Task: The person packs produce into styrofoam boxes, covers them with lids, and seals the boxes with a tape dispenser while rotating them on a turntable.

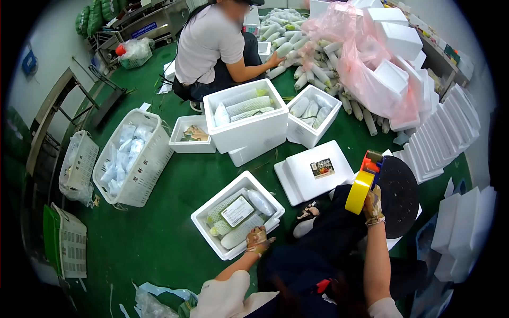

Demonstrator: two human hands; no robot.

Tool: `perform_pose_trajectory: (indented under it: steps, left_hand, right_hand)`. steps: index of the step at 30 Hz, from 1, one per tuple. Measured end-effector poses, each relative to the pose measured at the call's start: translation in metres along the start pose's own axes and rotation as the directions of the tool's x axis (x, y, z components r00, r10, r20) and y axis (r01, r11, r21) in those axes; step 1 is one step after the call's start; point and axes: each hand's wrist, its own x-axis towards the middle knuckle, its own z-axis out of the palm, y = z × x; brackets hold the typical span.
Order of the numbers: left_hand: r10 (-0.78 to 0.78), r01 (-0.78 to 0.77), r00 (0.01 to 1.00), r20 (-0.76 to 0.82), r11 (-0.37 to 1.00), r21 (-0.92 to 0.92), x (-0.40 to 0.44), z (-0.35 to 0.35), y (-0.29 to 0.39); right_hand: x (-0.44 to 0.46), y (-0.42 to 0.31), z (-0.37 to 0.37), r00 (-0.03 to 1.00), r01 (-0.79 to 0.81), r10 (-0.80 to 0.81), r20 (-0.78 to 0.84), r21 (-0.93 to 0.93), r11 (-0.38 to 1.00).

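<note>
An open white foam box (204, 225) sits on the floor before me. Inside are vegetables in foam-net sleeves (245, 231), a plastic-wrapped ice pack (261, 202) and a white label card (237, 211) on top. My left hand (258, 241), in a stained glove, grips the box's near right rim with fingers bent over it. Off to the right, my right hand (373, 204), gloved too, is closed on a tape dispenser (373, 161) loaded with a wide yellow roll. Between the hands and farther off lies a white foam lid (297, 183) with a printed picture label.
More foam boxes (246, 132) stand ahead, some filled. A co-worker (209, 47) crouches behind them, reaching to a heap of sleeved vegetables (286, 34). A crate of ice packs (146, 183) is at left. Stacked foam lids (440, 138) and a round black stool (400, 196) are at right.
</note>
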Motion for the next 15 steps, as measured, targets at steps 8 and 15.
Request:
perform_pose_trajectory:
  steps: [8, 15]
  left_hand:
    - [0.147, -0.141, 0.972, -0.184, 0.989, 0.043, 0.033, 0.041, -0.033]
    - [0.134, -0.128, 0.982, -0.132, 0.99, 0.051, 0.033, 0.031, -0.025]
  right_hand:
    - [0.008, -0.01, 0.005, 0.987, -0.154, 0.156, -0.021, 0.069, 0.986]
    - [0.006, -0.006, 0.013, 0.966, -0.25, 0.259, -0.017, 0.206, 0.946]
